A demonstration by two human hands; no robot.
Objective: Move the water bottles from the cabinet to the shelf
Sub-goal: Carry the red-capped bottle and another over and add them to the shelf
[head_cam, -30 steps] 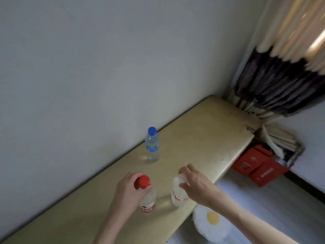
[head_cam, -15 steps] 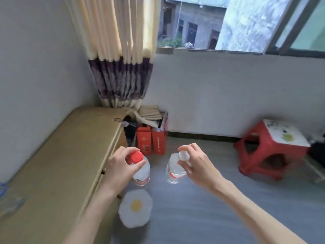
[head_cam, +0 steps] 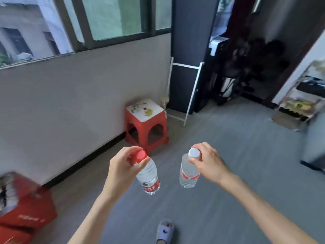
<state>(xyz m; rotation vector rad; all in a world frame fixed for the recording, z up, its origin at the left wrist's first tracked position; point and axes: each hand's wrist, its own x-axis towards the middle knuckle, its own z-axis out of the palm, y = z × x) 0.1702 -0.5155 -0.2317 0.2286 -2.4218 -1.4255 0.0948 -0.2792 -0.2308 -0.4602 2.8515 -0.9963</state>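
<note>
Red boxes [head_cam: 26, 213] at lower left smeared by motion blur, cut by frame edge; print unreadable. Shelf [head_cam: 299, 101] at right edge blurred, partly cut off; contents indistinct. Dark doorway clutter [head_cam: 246, 67] unidentifiable. Slipper [head_cam: 165, 232] cut by bottom edge. Red-capped bottle [head_cam: 148, 175] label text too small. Both forearms run out of frame.

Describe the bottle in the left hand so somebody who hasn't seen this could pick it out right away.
Start at the red stool by the wall, then drop to the two hands held over the grey floor. The left hand pinches the red-capped bottle by its neck. The white-capped bottle beside it hangs from the right hand.
</note>
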